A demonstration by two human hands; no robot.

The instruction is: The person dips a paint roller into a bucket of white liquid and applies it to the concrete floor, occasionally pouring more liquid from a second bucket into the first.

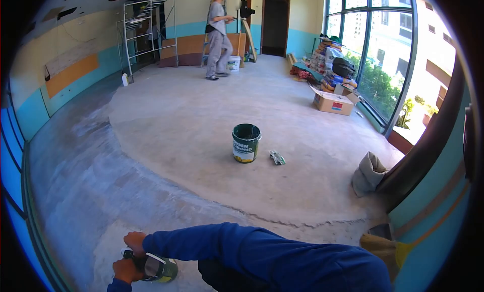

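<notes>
At the lower left, a small green bucket [168, 272] stands on the floor, partly covered by my hands and its own shadowed inside. My right hand [134, 243], at the end of a long blue sleeve, is closed on something dark with a whitish edge by the bucket's far left side. Just nearer to me, my left hand [127, 270] is also closed beside the bucket's rim; what lies within its fingers is hidden. A larger dark green bucket [245, 150] with a printed label stands mid-floor, beside a small green-and-white packet [277, 158].
A person [219, 35] in grey walks near a white bucket [233, 63] at the back. Metal scaffolding [150, 35] stands back left. By the windows are a cardboard box [334, 101] and piled bags [327, 65]. A grey sack [368, 175] and a broom [380, 246] are at right.
</notes>
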